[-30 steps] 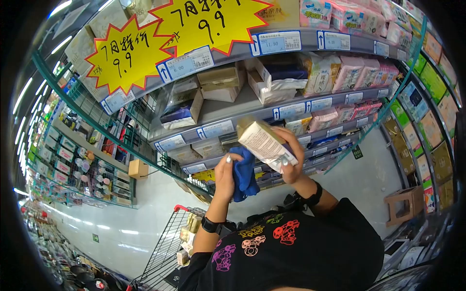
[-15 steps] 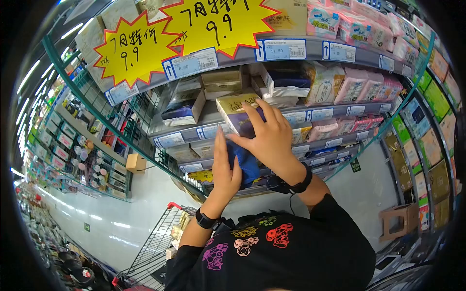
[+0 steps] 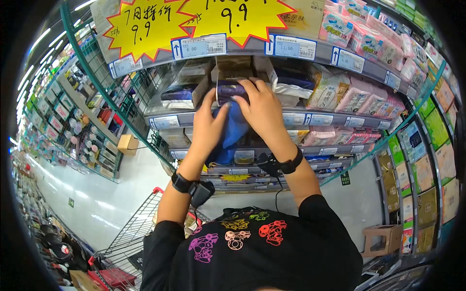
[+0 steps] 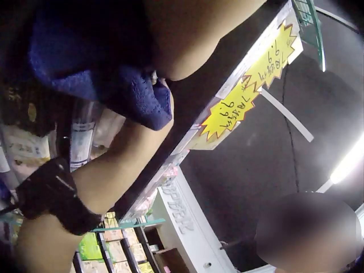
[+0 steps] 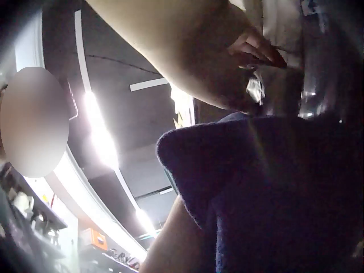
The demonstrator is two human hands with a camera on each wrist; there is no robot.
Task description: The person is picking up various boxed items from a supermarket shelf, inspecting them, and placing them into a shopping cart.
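In the head view a small dark purple pack [image 3: 232, 91] is at the front of the middle shelf, in line with a gold box [image 3: 235, 69]. My right hand [image 3: 261, 107] grips it from the right, fingers curled over its top. The left hand [image 3: 208, 123] has its fingertips at the pack's left side, and a blue cloth [image 3: 235, 127] hangs from between thumb and palm. The cloth [image 4: 108, 74] fills the upper left of the left wrist view, and the cloth [image 5: 256, 187] also covers much of the right wrist view.
Purple-and-white packs [image 3: 183, 95] in a carton stand left of the hands, another open carton of packs [image 3: 293, 82] to the right, then pink packs [image 3: 357, 94]. Yellow price signs [image 3: 145, 26] hang above. A shopping cart [image 3: 138, 218] is at the lower left, a brown stool [image 3: 382, 241] at the right.
The pack has moved from in front of the shelf onto it, between the cartons. My right hand went with it, and my left hand has risen to its left side with the cloth.
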